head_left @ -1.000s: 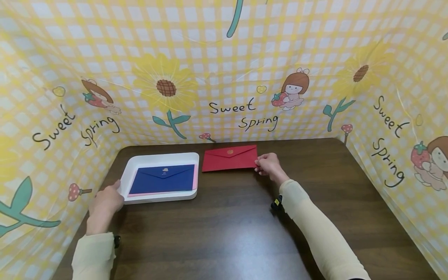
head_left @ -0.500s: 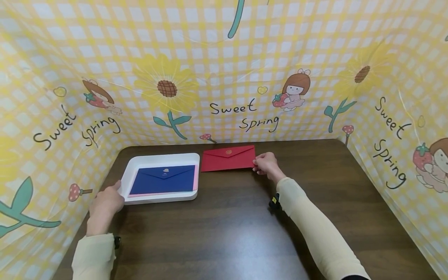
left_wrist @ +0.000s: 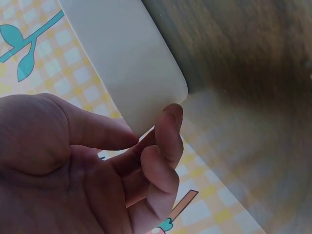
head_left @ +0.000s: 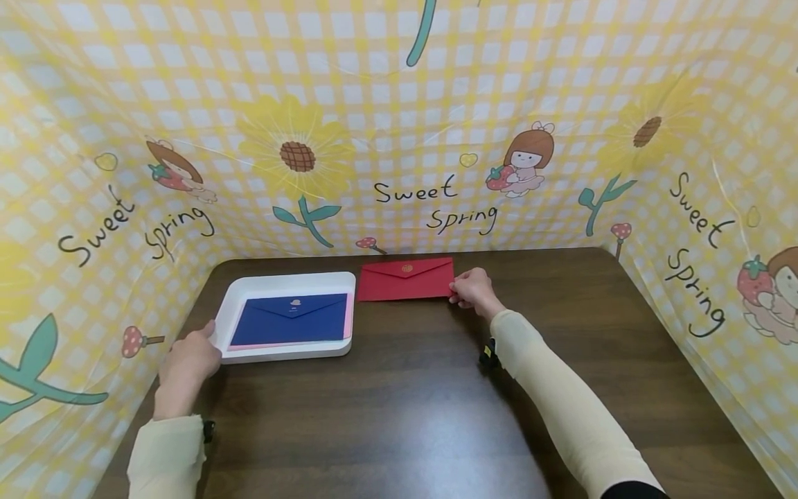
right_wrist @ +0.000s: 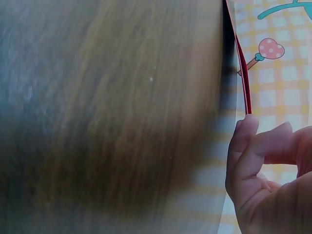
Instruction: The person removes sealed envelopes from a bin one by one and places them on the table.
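Observation:
At the left of the head view, my left hand (head_left: 190,357) grips the near-left corner of a white tray (head_left: 280,285). In the left wrist view the thumb and fingers meet at the corner of that tray (left_wrist: 129,58). A dark blue envelope (head_left: 289,327) lies in it, over something pink (head_left: 348,320) that shows along the edges. My right hand (head_left: 475,288) pinches the right edge of a red envelope (head_left: 405,285) with a gold emblem. This envelope is just right of the tray; the right wrist view catches the red envelope (right_wrist: 245,80) nearly edge-on.
The brown wooden table (head_left: 386,409) extends toward me and to the right. Yellow checked cloth (head_left: 399,125) with printed flowers and figures rises behind the table and along both sides.
The red envelope and my right hand have shifted slightly left, toward the tray, and a touch farther back. My left hand and the tray have stayed in place.

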Available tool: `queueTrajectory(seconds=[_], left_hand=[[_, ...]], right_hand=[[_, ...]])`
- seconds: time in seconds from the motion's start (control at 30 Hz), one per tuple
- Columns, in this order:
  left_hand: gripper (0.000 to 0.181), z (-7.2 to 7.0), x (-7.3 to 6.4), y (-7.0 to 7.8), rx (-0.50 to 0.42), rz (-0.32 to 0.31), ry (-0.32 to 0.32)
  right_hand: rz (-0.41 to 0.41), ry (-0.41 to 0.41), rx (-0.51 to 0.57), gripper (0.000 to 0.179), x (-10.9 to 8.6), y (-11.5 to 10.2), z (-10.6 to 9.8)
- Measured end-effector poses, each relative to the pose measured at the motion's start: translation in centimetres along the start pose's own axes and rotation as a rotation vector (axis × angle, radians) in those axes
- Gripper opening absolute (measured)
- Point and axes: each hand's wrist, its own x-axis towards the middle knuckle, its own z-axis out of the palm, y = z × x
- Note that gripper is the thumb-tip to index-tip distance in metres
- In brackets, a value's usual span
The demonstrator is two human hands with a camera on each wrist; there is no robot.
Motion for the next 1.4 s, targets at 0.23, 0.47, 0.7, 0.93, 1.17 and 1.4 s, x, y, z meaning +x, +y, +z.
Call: queueTrajectory(seconds=[0.23,0.47,0.7,0.93,1.17,1.4], left_hand=[[0.069,-0.2,0.1,-0.1,-0.007,0.002,-0.001],[0.068,-0.3,0.0,-0.3,0.027,0.031,0.021],[0.067,-0.4,0.0,-0.4,0.033,0.044,0.012],[0.067,-0.5,-0.2,-0.1,0.04,0.054,0.015],[0.068,-0.4,-0.1,-0.2,0.028,0.041,0.017],[0.068,-0.3,0.0,-0.4,0.022,0.047,0.018]], right_hand=[[-0.015,0.025,-0.124,0.016,0.4,-0.1,-0.2],[-0.021,0.02,-0.215,0.017,1.2,0.0,-0.6],[-0.062,0.033,-0.305,0.02,1.5,0.0,-0.8],[-0.1,0.052,-0.357,0.018,1.3,-0.1,-0.9],[-0.099,0.055,-0.376,0.016,1.2,-0.2,-0.8],[-0.109,0.062,-0.386,0.017,1.3,-0.1,-0.8]])
